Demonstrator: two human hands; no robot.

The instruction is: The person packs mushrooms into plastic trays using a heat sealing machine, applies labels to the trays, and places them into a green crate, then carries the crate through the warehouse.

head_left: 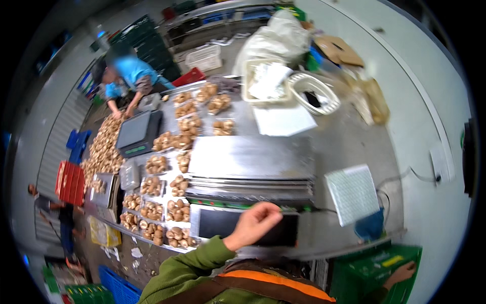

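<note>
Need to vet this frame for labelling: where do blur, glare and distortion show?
Head view: the pale wall bows under fisheye distortion, corners black; the metal panel shows pale sheen; the co-worker's head is smudged, the tan bag soft; the left hand is fairly clear.

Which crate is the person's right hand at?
The green crate at the picture's lower right; the right hand is at its right side. The red crate and blue crate at left are far from it.

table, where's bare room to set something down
Bare tabletop lies right of the metal machine, between the white paper and the pale pad. The left side is crowded with mushroom packs and the dark scale.
</note>
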